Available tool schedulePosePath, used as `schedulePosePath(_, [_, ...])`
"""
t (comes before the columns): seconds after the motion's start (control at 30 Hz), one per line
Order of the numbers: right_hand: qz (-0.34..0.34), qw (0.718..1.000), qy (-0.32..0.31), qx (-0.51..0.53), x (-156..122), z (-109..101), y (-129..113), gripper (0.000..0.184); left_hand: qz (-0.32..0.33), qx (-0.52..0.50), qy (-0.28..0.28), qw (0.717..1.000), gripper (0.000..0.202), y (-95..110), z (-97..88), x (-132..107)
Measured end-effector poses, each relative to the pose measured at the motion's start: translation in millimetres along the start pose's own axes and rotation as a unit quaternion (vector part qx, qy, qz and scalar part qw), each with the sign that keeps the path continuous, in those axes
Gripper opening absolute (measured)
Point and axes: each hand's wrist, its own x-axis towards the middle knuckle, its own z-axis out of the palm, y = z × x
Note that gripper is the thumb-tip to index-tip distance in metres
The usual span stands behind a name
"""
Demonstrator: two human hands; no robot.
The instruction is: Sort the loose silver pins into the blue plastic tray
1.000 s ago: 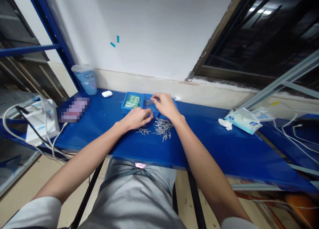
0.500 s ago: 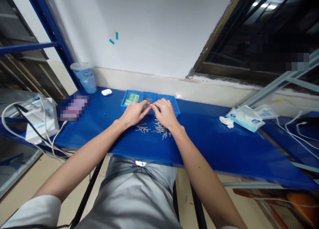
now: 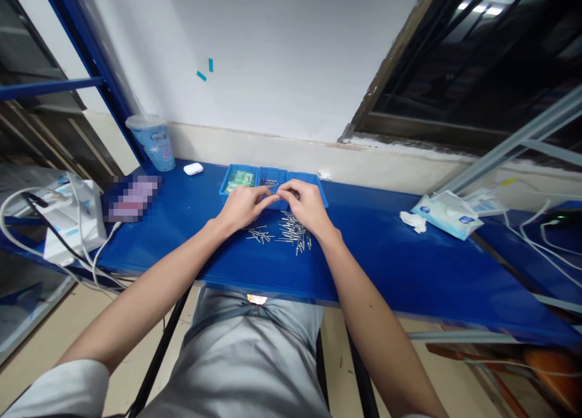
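Observation:
My left hand [image 3: 245, 207] and my right hand [image 3: 305, 206] meet at the fingertips just in front of three joined blue bins. Both are closed in a pinch; whatever is between the fingers is too small or hidden to name. Small green packets [image 3: 240, 179] fill the left bin [image 3: 222, 186]. Thin metal pins [image 3: 270, 183], possibly rivets, lie in the middle bin [image 3: 273, 173]. The right bin [image 3: 309, 178] is partly covered by my right hand. Below my hands, a small pile of metal pins [image 3: 259, 235] and a larger pile [image 3: 291, 231] rest on the blue table [image 3: 373, 248].
A blue cup [image 3: 154, 145] and a white earbud case [image 3: 193, 169] stand at the back left. A power strip with cables [image 3: 75, 224] and a blurred purple thing [image 3: 134, 198] are at far left. To the right lie a crumpled tissue [image 3: 413, 222] and a tissue pack [image 3: 448, 215].
My right hand has turned slightly, its fingers more curled, and my left fingertips reach a little further right. The piles and bins stay as they were.

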Motion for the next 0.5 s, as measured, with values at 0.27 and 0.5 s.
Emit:
schedulePosePath(0.27, [-0.05,0.994,0.04,-0.085,-4.3,3.1,2.0,0.022,0.026,-0.017,-0.012,0.999,0.029,2.4,-1.7,-1.5])
schedulePosePath(0.5, [-0.066,0.992,0.009,-0.104,-5.8,5.1,1.5,0.021,0.002,-0.017,0.015,1.0,0.029,-1.6,-0.9,-0.3])
